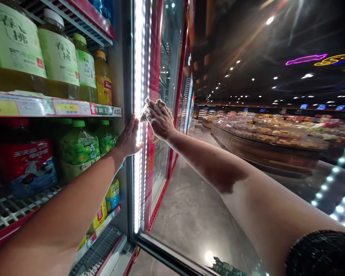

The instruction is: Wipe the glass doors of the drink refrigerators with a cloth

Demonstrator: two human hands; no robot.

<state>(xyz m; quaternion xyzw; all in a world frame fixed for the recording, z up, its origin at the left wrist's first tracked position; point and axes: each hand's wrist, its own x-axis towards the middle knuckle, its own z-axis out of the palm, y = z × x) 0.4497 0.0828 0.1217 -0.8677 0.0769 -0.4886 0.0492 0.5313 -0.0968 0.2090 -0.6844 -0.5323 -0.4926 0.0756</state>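
Observation:
My right hand is spread over a crumpled beige cloth and presses it against the glass door of an upright drinks cooler, just right of the bright LED strip. To its left, my left hand lies with fingers stretched against the lit door frame, and holds nothing. Its palm side is hidden. Behind my left arm are shelves of bottled drinks, among them a large bottle with a pale green label and a green plum drink bottle.
A price rail runs along the shelf edge at left. Wire shelves sit lower down. Through the glass lie a shiny floor and a long curved display counter with packaged goods. Red-framed cooler doors continue beyond.

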